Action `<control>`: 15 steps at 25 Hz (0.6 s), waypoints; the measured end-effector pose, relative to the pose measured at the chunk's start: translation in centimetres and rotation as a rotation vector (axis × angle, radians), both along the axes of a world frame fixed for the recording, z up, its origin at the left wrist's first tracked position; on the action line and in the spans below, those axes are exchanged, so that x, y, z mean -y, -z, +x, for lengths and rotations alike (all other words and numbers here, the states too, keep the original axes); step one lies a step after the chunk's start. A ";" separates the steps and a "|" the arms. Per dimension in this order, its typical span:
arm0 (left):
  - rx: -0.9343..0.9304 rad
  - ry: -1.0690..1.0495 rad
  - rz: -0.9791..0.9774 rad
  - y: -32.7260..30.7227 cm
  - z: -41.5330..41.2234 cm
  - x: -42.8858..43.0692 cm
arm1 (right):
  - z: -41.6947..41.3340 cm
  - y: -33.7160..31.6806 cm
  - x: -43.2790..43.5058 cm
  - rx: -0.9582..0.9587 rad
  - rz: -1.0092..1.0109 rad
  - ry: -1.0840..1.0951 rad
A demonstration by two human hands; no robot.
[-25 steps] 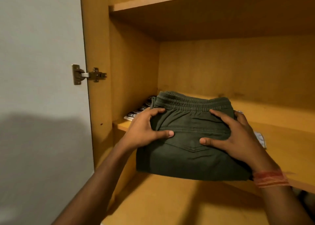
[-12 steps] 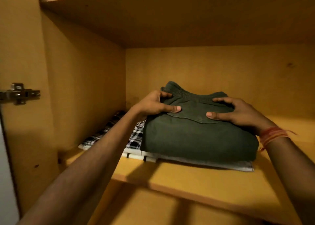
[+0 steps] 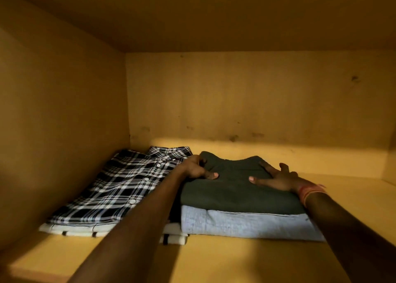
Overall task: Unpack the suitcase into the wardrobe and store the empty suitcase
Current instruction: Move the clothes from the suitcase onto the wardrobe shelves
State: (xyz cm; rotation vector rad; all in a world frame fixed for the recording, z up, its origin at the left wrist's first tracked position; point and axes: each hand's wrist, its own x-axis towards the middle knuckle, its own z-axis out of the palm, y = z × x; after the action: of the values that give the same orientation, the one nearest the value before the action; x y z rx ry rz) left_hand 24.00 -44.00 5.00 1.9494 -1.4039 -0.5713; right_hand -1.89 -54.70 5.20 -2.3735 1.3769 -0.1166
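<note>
Folded dark green trousers (image 3: 235,190) lie on a folded light blue garment (image 3: 246,222) on the wardrobe shelf (image 3: 214,259). My left hand (image 3: 196,169) grips the trousers' left edge, thumb on top and fingers curled at the side. On top of the trousers, towards their right side, my right hand (image 3: 276,177) rests flat with its fingers spread. The suitcase is out of view.
A folded black-and-white plaid shirt (image 3: 120,188) lies left of the stack on a white striped garment (image 3: 70,231), close to the wardrobe's left wall (image 3: 60,122). The back wall (image 3: 257,100) stands just behind the clothes. Bare shelf extends to the right and front.
The trousers went from the shelf's front edge deeper in and now lie on the light blue garment. My view moved into the compartment. My right hand's fingers spread flat.
</note>
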 end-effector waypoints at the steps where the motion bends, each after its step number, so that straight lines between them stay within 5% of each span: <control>1: -0.014 0.023 -0.022 -0.2 0.1 0.0 | 0.2 -0.2 -0.1 -0.030 0.002 0.006; 7: 0.327 0.037 -0.427 -0.6 -1.2 -0.6 | 1.2 -0.8 -1.2 -0.120 -0.181 -0.104; 9: 0.452 0.062 -0.306 -0.1 -1.2 -0.8 | 1.0 -0.5 -1.6 -0.110 -0.112 -0.116; 12: 0.705 0.027 0.135 -1.0 -1.0 -0.9 | 0.9 -0.6 -2.0 -0.187 -0.093 -0.097; 15: 0.841 0.033 0.208 -3.1 -3.7 -1.1 | 2.6 -1.4 -2.3 -0.290 -0.284 -0.100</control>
State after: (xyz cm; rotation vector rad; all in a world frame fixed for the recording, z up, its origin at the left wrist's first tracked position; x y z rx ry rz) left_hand 20.33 -42.91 8.15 2.4785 -1.9186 0.1452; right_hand 0.67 -52.41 6.56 -2.7803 1.4454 0.0680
